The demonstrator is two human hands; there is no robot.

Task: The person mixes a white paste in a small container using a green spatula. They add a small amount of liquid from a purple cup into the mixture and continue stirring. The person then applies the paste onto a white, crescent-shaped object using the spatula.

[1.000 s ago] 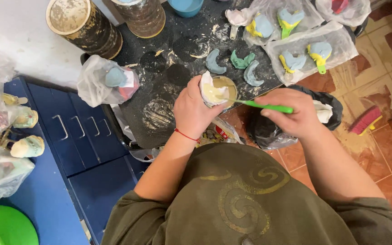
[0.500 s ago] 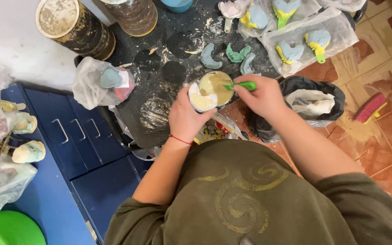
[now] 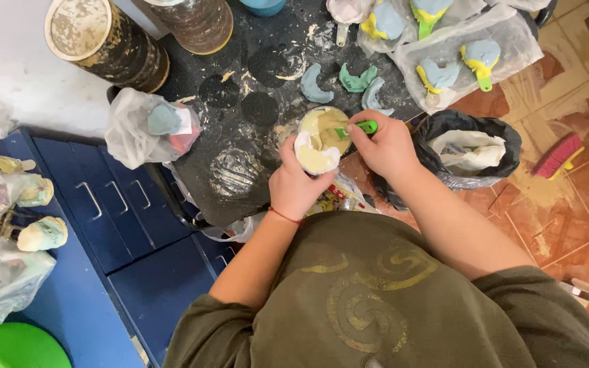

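Note:
My left hand (image 3: 299, 182) grips a small flexible bowl (image 3: 320, 142) filled with pale yellow paste, held over the edge of a black, plaster-spattered worktop (image 3: 240, 102). My right hand (image 3: 388, 143) is closed on a green-handled spatula (image 3: 357, 129) whose blade is dipped into the paste. Three curved blue and green casts (image 3: 349, 83) lie on the worktop just beyond the bowl.
Two stained round tubs (image 3: 107, 41) stand at the back left. A plastic bag with a blue cast (image 3: 151, 126) lies left of the bowl; more bagged casts (image 3: 458, 54) lie back right. A black bin bag (image 3: 468, 153) and red brush (image 3: 559, 155) sit on the tile floor. Blue drawers (image 3: 114, 204) are at left.
My right hand has brought the green spatula from out at the right into the bowl. The left hand has lowered and turned the bowl slightly.

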